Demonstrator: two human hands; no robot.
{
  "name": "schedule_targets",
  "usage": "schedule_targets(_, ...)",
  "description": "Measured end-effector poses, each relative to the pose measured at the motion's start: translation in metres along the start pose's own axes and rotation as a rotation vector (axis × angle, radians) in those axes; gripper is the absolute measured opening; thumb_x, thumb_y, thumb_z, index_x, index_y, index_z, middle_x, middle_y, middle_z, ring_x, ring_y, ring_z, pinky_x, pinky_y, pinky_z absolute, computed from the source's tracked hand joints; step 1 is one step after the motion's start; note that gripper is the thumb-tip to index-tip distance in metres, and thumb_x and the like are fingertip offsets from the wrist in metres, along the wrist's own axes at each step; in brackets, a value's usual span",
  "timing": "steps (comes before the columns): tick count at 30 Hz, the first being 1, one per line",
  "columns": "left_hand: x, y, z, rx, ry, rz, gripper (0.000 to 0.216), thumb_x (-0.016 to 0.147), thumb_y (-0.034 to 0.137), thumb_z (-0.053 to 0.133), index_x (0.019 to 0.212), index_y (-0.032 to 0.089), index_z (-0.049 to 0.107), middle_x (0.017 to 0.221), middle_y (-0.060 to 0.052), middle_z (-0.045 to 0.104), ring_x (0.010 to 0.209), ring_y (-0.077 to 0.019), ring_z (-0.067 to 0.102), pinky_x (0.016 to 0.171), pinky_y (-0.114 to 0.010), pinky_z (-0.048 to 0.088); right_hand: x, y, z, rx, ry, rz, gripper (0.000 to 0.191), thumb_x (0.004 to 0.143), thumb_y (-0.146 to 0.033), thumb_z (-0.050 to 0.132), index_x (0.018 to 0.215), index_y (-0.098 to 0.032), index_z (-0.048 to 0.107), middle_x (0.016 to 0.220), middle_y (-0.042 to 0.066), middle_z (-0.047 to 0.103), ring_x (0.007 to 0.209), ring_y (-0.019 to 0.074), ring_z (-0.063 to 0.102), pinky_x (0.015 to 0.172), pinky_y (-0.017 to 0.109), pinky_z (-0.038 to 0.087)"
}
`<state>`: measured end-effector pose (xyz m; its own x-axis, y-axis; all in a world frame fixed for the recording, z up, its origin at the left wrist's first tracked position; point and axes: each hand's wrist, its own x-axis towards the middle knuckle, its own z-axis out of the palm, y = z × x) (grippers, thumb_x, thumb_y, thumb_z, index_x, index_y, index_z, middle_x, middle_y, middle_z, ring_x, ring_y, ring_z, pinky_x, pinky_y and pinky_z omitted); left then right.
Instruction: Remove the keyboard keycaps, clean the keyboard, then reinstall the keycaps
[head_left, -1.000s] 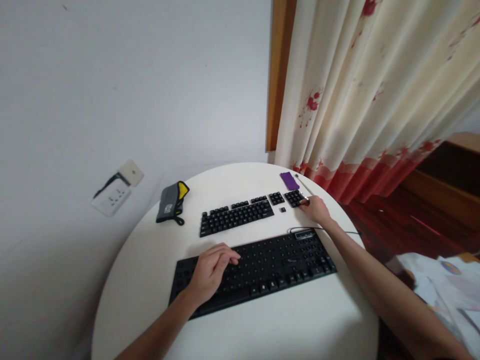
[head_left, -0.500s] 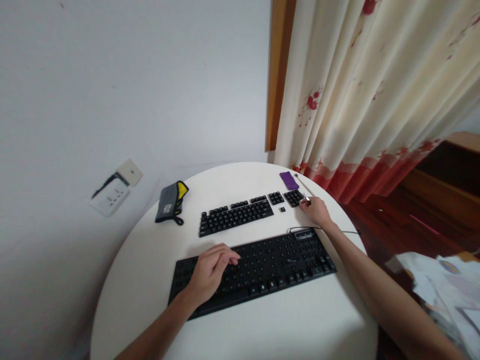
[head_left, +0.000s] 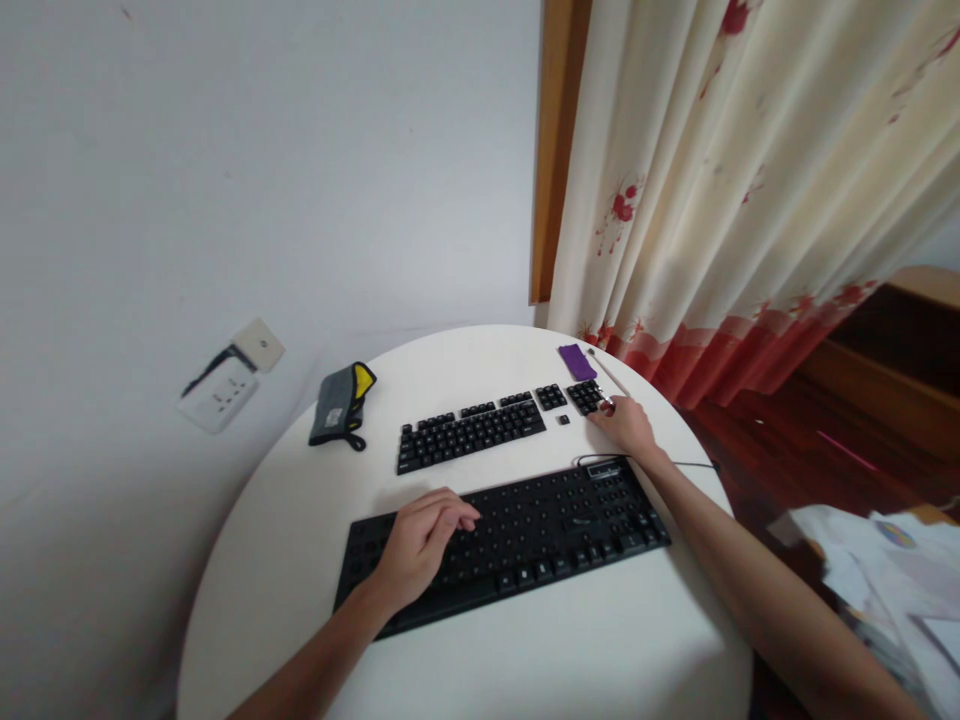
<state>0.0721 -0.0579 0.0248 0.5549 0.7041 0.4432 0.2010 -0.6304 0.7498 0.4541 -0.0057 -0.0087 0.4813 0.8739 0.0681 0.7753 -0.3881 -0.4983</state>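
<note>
A black keyboard (head_left: pixel 525 520) lies on the round white table, most of its keycaps off and a row still on along its near edge. My left hand (head_left: pixel 424 540) rests over its left part, fingers loosely curled together with nothing seen in them. Behind the keyboard, loose black keycaps (head_left: pixel 472 437) are laid out in keyboard order. My right hand (head_left: pixel 626 425) is closed on a small shiny metal tool (head_left: pixel 606 402) beside the number-pad keycaps (head_left: pixel 583 394). The fingertips touch or nearly touch that block. A single keycap (head_left: pixel 563 420) lies apart, left of this hand.
A grey and yellow pouch (head_left: pixel 341 405) stands at the table's left. At the far right edge lie a purple cloth (head_left: pixel 577 362) and a thin brush-like stick (head_left: pixel 609 372). The keyboard's cable (head_left: pixel 675 462) runs off the right edge. Papers (head_left: pixel 885 570) lie beyond the table.
My right hand has shifted slightly left and nearer, with its fingertips now at the near side of the number-pad keycaps. The left hand stays in place.
</note>
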Motion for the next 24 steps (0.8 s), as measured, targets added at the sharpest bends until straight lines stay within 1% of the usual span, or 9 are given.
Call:
schedule_targets(5, 0.001, 0.0, 0.0, 0.005, -0.006, -0.003, 0.037, 0.102, 0.03, 0.04, 0.087, 0.015, 0.071, 0.073, -0.006, 0.068, 0.07, -0.0156, 0.062, 0.067, -0.027, 0.048, 0.001, 0.0, 0.001, -0.008, 0.006, 0.012, 0.029, 0.074, -0.043, 0.069, 0.088, -0.018, 0.069, 0.084, 0.009, 0.071, 0.078, 0.0215, 0.065, 0.061, 0.026, 0.037)
schedule_targets(11, 0.001, -0.001, 0.0, 0.008, -0.011, 0.003, 0.038, 0.102, 0.031, 0.039, 0.088, 0.015, 0.071, 0.074, -0.006, 0.068, 0.07, -0.016, 0.062, 0.066, -0.027, 0.048, -0.002, 0.0, 0.003, 0.015, 0.02, 0.007, 0.027, 0.074, -0.041, 0.071, 0.088, -0.018, 0.069, 0.081, 0.009, 0.071, 0.077, 0.0216, 0.065, 0.062, 0.026, 0.038)
schedule_targets(15, 0.002, 0.0, 0.0, 0.015, -0.012, 0.001, 0.039, 0.102, 0.032, 0.039, 0.087, 0.015, 0.071, 0.073, -0.006, 0.068, 0.07, -0.0163, 0.062, 0.066, -0.027, 0.049, -0.004, -0.001, -0.009, 0.074, 0.052, -0.024, 0.028, 0.075, -0.042, 0.071, 0.086, -0.015, 0.07, 0.081, 0.01, 0.071, 0.077, 0.0227, 0.065, 0.066, 0.027, 0.04)
schedule_targets(17, 0.002, 0.0, 0.0, 0.021, -0.009, 0.005, 0.04, 0.102, 0.032, 0.039, 0.087, 0.015, 0.071, 0.073, -0.006, 0.068, 0.07, -0.0162, 0.062, 0.066, -0.027, 0.049, -0.007, -0.002, -0.022, 0.121, 0.088, -0.047, 0.03, 0.084, -0.042, 0.061, 0.088, -0.013, 0.07, 0.086, 0.013, 0.072, 0.081, 0.0234, 0.065, 0.07, 0.028, 0.042)
schedule_targets(19, 0.003, 0.001, 0.0, 0.025, -0.01, 0.008, 0.04, 0.102, 0.033, 0.038, 0.087, 0.015, 0.071, 0.073, -0.006, 0.068, 0.069, -0.0161, 0.063, 0.066, -0.027, 0.049, -0.014, -0.002, -0.037, 0.174, 0.113, -0.075, 0.042, 0.095, -0.042, 0.041, 0.091, -0.012, 0.069, 0.09, 0.014, 0.071, 0.084, 0.0229, 0.065, 0.074, 0.028, 0.044)
schedule_targets(21, 0.004, 0.002, 0.0, 0.028, -0.015, 0.013, 0.04, 0.102, 0.033, 0.039, 0.087, 0.016, 0.072, 0.073, -0.006, 0.069, 0.069, -0.016, 0.063, 0.065, -0.027, 0.05, -0.029, -0.001, -0.053, 0.268, 0.127, -0.133, 0.054, 0.1, -0.043, 0.023, 0.094, -0.013, 0.068, 0.094, 0.013, 0.07, 0.086, 0.0216, 0.064, 0.076, 0.028, 0.045)
schedule_targets(22, 0.004, 0.003, 0.0, 0.031, -0.018, 0.016, 0.04, 0.102, 0.033, 0.039, 0.087, 0.016, 0.072, 0.072, -0.006, 0.069, 0.068, -0.0159, 0.063, 0.065, -0.027, 0.05, -0.039, 0.0, -0.06, 0.346, 0.145, -0.181, 0.057, 0.1, -0.044, 0.02, 0.093, -0.014, 0.067, 0.096, 0.013, 0.069, 0.087, 0.0212, 0.063, 0.076, 0.028, 0.045)
schedule_targets(24, 0.005, 0.004, 0.0, 0.038, -0.022, 0.019, 0.039, 0.101, 0.033, 0.04, 0.086, 0.016, 0.072, 0.072, -0.005, 0.069, 0.068, -0.0157, 0.063, 0.065, -0.026, 0.05, -0.063, 0.003, -0.071, 0.441, 0.183, -0.263, 0.055, 0.1, -0.048, 0.022, 0.094, -0.016, 0.066, 0.095, 0.01, 0.067, 0.09, 0.0207, 0.06, 0.078, 0.028, 0.043)
